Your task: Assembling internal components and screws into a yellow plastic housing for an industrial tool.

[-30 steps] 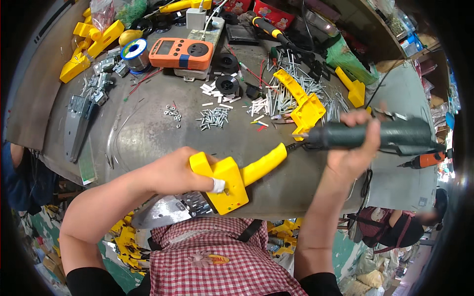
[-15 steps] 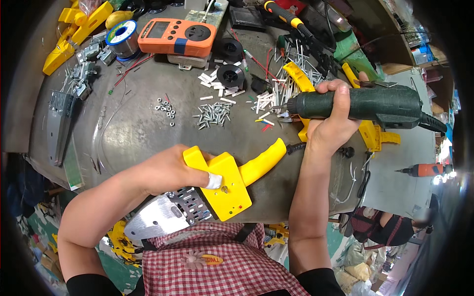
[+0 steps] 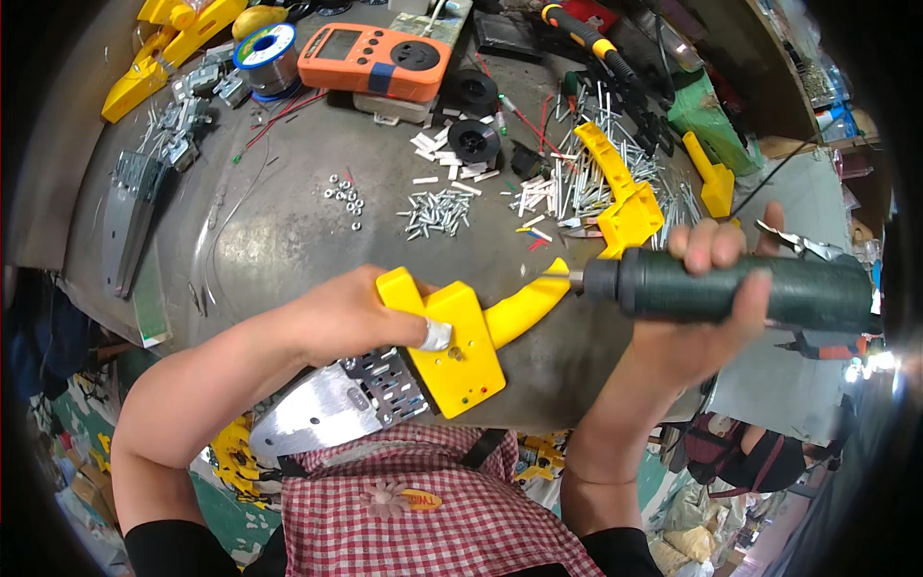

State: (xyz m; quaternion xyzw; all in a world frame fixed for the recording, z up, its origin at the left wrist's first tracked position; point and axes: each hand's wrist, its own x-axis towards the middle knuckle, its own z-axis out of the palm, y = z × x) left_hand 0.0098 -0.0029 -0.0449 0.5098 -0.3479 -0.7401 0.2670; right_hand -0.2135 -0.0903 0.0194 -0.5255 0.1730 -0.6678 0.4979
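Observation:
My left hand [image 3: 361,313], with a white wrap on one finger, is closed round the yellow housing of a pipe welding iron [image 3: 460,356]. Its yellow handle [image 3: 524,310] slants up to the right, and the flat metal heating plate [image 3: 312,415] points down to the left. A dark green electric screwdriver [image 3: 808,293] lies level in the grip of my right hand [image 3: 687,351], which is slightly blurred. Its bit points left and appears just over the handle's far end in the view; whether they touch I cannot tell.
Small screws [image 3: 437,212], nuts [image 3: 346,200] and white sleeves [image 3: 469,171] lie in piles on the metal bench. Beyond stand an orange meter [image 3: 373,60] and a solder spool [image 3: 266,65]. A yellow handle shell [image 3: 630,207] rests by long metal pins at the right.
My right hand has brought the electric screwdriver nearer to me, its bit now close by the handle's end. My left hand keeps its hold on the iron. The whole view has shifted slightly.

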